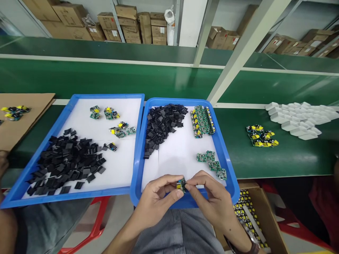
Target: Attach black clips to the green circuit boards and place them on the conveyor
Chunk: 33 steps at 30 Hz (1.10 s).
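My left hand (pixel 156 199) and my right hand (pixel 212 201) meet over the near rim of the right blue tray (pixel 227 165). Both pinch one small green circuit board (pixel 181 184) with a yellow part, held between the fingertips. In that tray lie a heap of small black squares (pixel 161 125), a packed row of green boards (pixel 202 121) and several loose green boards (pixel 212 163).
A second blue tray (pixel 66 106) on the left holds black squares (pixel 66 160) and scattered boards (pixel 113 121). White plastic shells (pixel 299 118) and yellow-topped boards (pixel 261 135) lie on the green belt at right. A cardboard box (pixel 254 215) of boards stands by my right wrist. A cardboard sheet (pixel 23 113) lies far left, another person's arm (pixel 6 211) below it.
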Each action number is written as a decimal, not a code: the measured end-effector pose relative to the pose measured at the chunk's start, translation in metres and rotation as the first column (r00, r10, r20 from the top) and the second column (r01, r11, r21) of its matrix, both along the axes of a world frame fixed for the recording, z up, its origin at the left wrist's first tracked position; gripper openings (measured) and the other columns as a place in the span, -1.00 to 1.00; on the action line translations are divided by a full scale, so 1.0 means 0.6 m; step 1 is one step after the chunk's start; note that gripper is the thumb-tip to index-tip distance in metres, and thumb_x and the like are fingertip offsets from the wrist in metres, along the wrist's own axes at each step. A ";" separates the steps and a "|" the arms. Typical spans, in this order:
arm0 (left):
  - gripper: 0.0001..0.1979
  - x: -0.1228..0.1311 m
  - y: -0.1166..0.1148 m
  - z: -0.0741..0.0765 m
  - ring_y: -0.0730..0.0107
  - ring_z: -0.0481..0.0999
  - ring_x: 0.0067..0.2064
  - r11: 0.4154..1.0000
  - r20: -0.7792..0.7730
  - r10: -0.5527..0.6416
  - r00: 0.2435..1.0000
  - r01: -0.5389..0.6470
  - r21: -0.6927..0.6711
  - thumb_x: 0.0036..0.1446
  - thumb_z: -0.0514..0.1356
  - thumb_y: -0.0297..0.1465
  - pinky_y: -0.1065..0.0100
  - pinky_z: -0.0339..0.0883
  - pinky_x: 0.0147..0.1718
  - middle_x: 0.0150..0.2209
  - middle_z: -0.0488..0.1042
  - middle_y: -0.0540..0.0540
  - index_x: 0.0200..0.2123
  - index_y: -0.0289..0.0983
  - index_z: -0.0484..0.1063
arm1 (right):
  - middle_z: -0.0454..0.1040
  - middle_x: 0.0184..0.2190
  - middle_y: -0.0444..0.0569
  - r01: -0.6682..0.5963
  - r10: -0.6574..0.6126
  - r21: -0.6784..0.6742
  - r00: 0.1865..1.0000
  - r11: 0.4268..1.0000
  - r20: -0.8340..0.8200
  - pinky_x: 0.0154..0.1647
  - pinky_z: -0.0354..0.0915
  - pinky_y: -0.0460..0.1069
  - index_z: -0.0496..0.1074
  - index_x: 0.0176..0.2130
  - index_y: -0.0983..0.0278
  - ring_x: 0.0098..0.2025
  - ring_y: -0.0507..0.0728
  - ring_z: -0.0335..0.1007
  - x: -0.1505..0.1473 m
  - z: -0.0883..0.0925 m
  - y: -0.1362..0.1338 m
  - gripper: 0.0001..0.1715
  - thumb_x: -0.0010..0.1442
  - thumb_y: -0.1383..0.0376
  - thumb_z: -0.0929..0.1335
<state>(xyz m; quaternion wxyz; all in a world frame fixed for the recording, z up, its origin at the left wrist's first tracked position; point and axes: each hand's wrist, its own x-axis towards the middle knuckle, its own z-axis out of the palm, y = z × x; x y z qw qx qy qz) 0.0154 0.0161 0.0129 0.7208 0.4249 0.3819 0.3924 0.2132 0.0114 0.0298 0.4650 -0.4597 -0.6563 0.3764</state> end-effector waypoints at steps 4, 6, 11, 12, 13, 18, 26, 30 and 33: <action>-0.68 -0.001 0.000 -0.002 0.46 0.56 -0.12 0.999 -0.016 0.002 1.000 -0.001 0.037 0.31 0.34 -0.39 0.45 0.45 -0.07 -0.09 0.57 -0.11 0.12 -0.18 0.57 | 0.41 -0.32 -0.12 0.017 -0.017 -0.031 1.000 0.999 -0.019 -0.27 0.32 -0.11 0.49 -0.11 0.20 -0.27 -0.03 0.38 -0.003 -0.008 0.000 -0.80 0.36 0.49 0.39; -0.68 -0.002 -0.001 -0.002 0.48 0.53 -0.17 0.999 -0.039 -0.001 0.999 0.002 0.034 0.31 0.34 -0.38 0.45 0.44 -0.11 -0.13 0.56 -0.11 0.12 -0.20 0.57 | 0.41 -0.31 -0.11 0.006 -0.007 -0.038 1.000 0.999 -0.025 -0.26 0.31 -0.10 0.48 -0.11 0.20 -0.26 -0.03 0.38 0.001 -0.011 -0.002 -0.79 0.36 0.50 0.38; -0.67 0.001 0.000 0.002 0.47 0.52 -0.19 1.000 -0.072 -0.017 0.997 0.017 0.001 0.30 0.35 -0.33 0.43 0.45 -0.11 -0.17 0.56 -0.11 0.11 -0.22 0.58 | 0.45 -0.23 -0.10 -0.120 0.121 -0.018 0.993 0.993 0.016 -0.16 0.33 -0.07 0.47 -0.02 0.18 -0.17 -0.01 0.42 0.015 -0.009 0.000 -0.73 0.38 0.52 0.37; -0.68 0.002 0.001 0.003 0.48 0.52 -0.19 1.000 -0.085 -0.012 0.996 0.014 0.020 0.31 0.35 -0.33 0.44 0.45 -0.12 -0.16 0.56 -0.11 0.11 -0.20 0.58 | 0.45 -0.23 -0.11 -0.120 0.120 -0.027 0.993 0.992 0.018 -0.16 0.33 -0.08 0.48 -0.03 0.18 -0.17 -0.01 0.41 0.016 -0.009 0.001 -0.73 0.38 0.51 0.37; -0.68 0.003 0.001 0.004 0.49 0.51 -0.19 0.998 -0.105 -0.001 0.994 0.007 0.057 0.31 0.34 -0.34 0.46 0.44 -0.13 -0.15 0.55 -0.10 0.11 -0.19 0.58 | 0.44 -0.25 -0.11 -0.102 0.102 -0.046 0.995 0.994 0.009 -0.17 0.33 -0.08 0.48 -0.05 0.18 -0.19 -0.02 0.41 0.015 -0.010 0.002 -0.76 0.38 0.49 0.38; -0.69 0.005 0.000 0.004 0.54 0.53 -0.19 0.979 -0.167 0.036 0.985 -0.001 0.206 0.33 0.31 -0.42 0.51 0.45 -0.15 -0.10 0.52 -0.07 0.11 -0.08 0.59 | 0.43 -0.31 -0.08 -0.035 0.009 -0.196 0.991 0.980 -0.132 -0.25 0.37 -0.07 0.50 -0.14 0.25 -0.27 0.00 0.42 0.003 -0.025 -0.002 -0.93 0.39 0.41 0.39; -0.52 -0.010 0.002 0.010 0.47 0.61 -0.15 0.963 -0.266 -0.009 0.964 0.079 0.256 0.29 0.34 -0.42 0.39 0.56 -0.09 0.27 0.34 -0.15 0.23 0.06 0.52 | 0.47 -0.30 -0.06 -0.058 -0.039 -0.260 0.935 0.964 -0.353 -0.26 0.47 -0.10 0.53 -0.14 0.29 -0.30 0.01 0.52 -0.011 -0.028 -0.006 -0.94 0.35 0.39 0.44; -0.58 -0.014 -0.001 0.012 0.39 0.60 0.01 0.938 -0.335 0.071 0.940 0.051 0.343 0.32 0.30 -0.47 0.46 0.55 -0.09 0.10 0.51 -0.06 0.16 0.08 0.54 | 0.52 -0.25 -0.02 -0.067 0.000 -0.234 0.962 0.970 -0.274 -0.20 0.46 -0.08 0.55 -0.16 0.28 -0.21 0.03 0.50 -0.009 -0.016 -0.003 -0.95 0.33 0.39 0.44; -0.62 -0.014 -0.004 0.010 0.32 0.58 0.11 0.947 -0.336 0.083 0.938 0.031 0.321 0.31 0.32 -0.49 0.33 0.54 0.07 0.11 0.53 -0.03 0.11 0.03 0.54 | 0.54 -0.25 -0.04 -0.082 0.015 -0.263 0.970 0.961 -0.244 -0.20 0.44 -0.09 0.57 -0.15 0.25 -0.21 0.02 0.51 -0.005 -0.009 -0.001 -0.93 0.34 0.38 0.44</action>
